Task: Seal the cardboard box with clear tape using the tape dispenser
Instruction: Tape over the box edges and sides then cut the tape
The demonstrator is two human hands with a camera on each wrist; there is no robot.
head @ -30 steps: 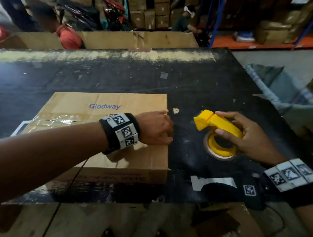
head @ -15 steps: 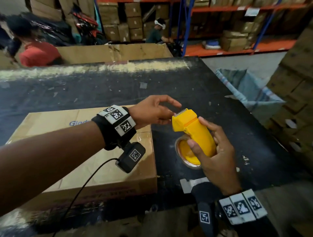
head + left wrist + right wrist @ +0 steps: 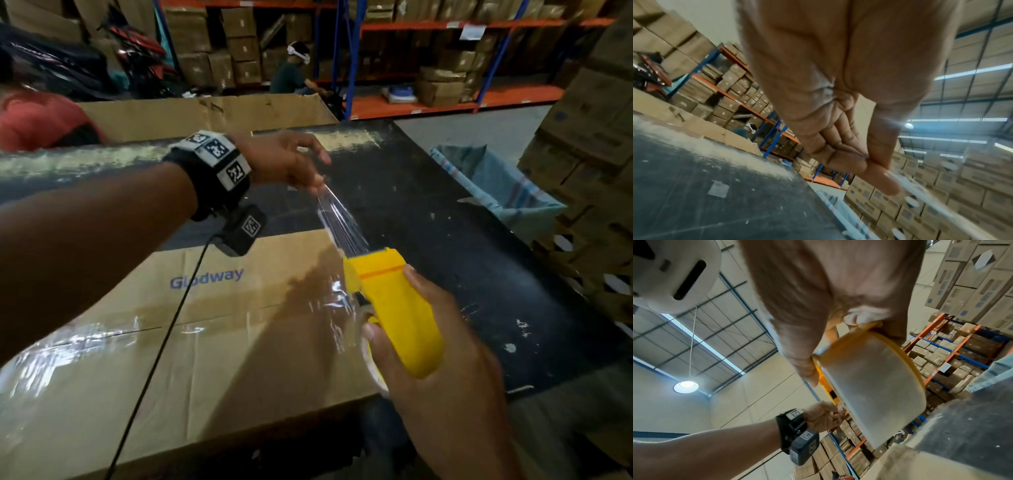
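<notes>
A flat cardboard box [image 3: 212, 346] printed "Glodway" lies on the black table [image 3: 445, 240], with glossy clear tape along its middle seam. My right hand [image 3: 442, 383] grips the yellow tape dispenser [image 3: 394, 305], lifted over the box's right end. A strip of clear tape [image 3: 337, 222] runs from the dispenser's mouth up to my left hand [image 3: 291, 161], which pinches its free end above the table beyond the box. In the left wrist view thumb and fingers [image 3: 875, 172] press together on the tape end. The tape roll [image 3: 875, 382] fills the right wrist view.
A large open carton [image 3: 212, 113] stands along the table's far edge. A person in red [image 3: 37, 120] is at the far left and another sits by the shelves [image 3: 294, 72]. A lined bin [image 3: 496, 185] and stacked boxes [image 3: 589, 144] stand to the right.
My right hand lifted the dispenser off the table and over the box's right end. My left hand left the box, took the tape end and drew a strip out.
</notes>
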